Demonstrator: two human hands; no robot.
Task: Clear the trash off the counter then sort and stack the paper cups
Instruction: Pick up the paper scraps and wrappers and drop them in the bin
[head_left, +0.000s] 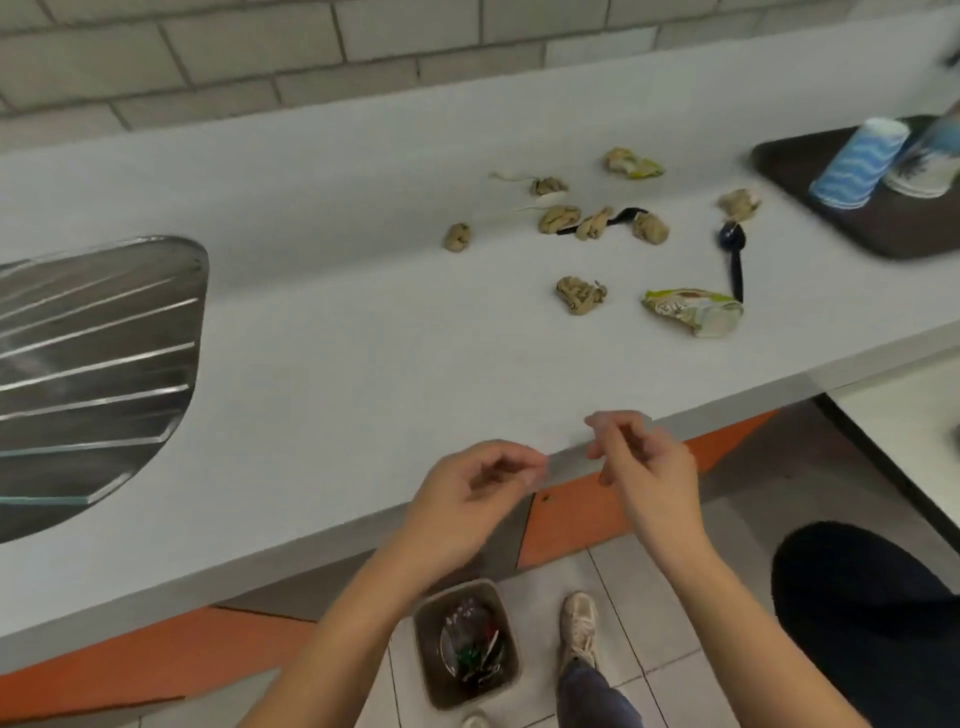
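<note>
Both hands hover empty at the near edge of the tabletop (322, 332), each grip loose with fingers half curled around nothing: the left hand (467, 499) just left of the right hand (644, 467), apart from each other. Below them on the tiled floor stands a brown trash bin (431, 670) holding clear crumpled plastic, with a white shoe (579, 629) beside it. Farther out on the tabletop lie scattered brown paper wads (579, 295), a crushed green-and-white wrapper (691, 310), and a dark blue plastic spoon (733, 260). At the far right, a dark tray (789, 171) carries 2 upside-down paper cups, a blue-striped cup (852, 163) and a white cup (919, 174) touching it. A steel drainboard (93, 353) sits at the left.
</note>
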